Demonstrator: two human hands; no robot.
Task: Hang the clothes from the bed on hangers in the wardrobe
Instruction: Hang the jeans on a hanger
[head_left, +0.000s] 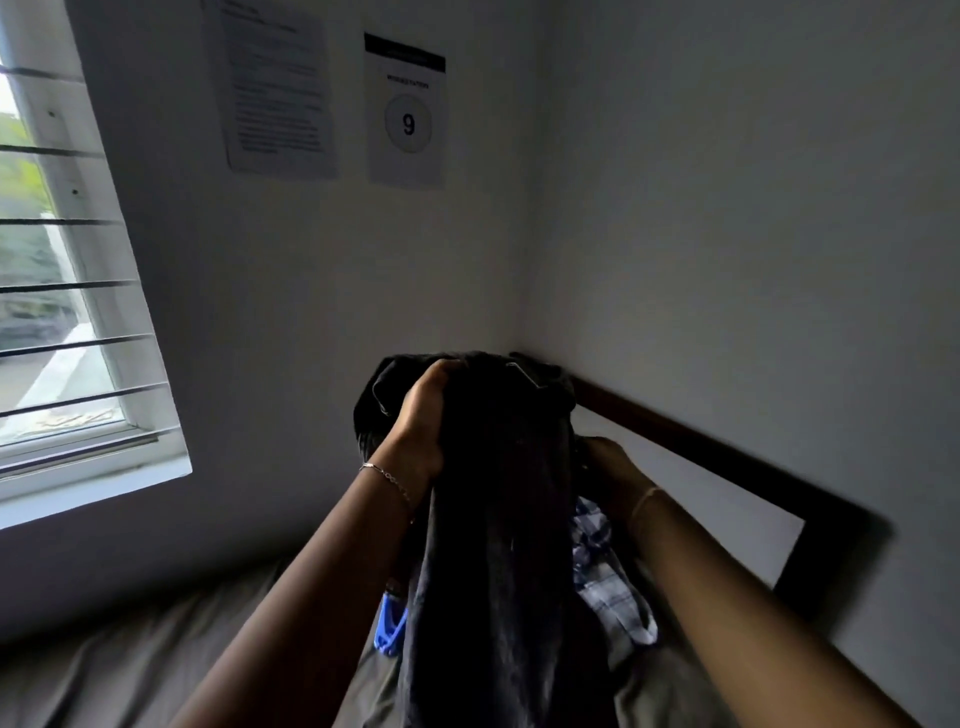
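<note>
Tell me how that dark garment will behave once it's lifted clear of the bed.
Probably floppy: the dark garment hangs in long folds from the left hand. It looks like thick cloth, so likely fairly heavy. The right hand grips its far edge, which should keep it from slumping sideways.

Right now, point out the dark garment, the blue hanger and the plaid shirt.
dark garment (498, 545): head view, middle of the hanging cloth.
blue hanger (388, 626): head view, visible blue loop left of the garment.
plaid shirt (605, 582): head view, checked fabric on the bed.
</note>
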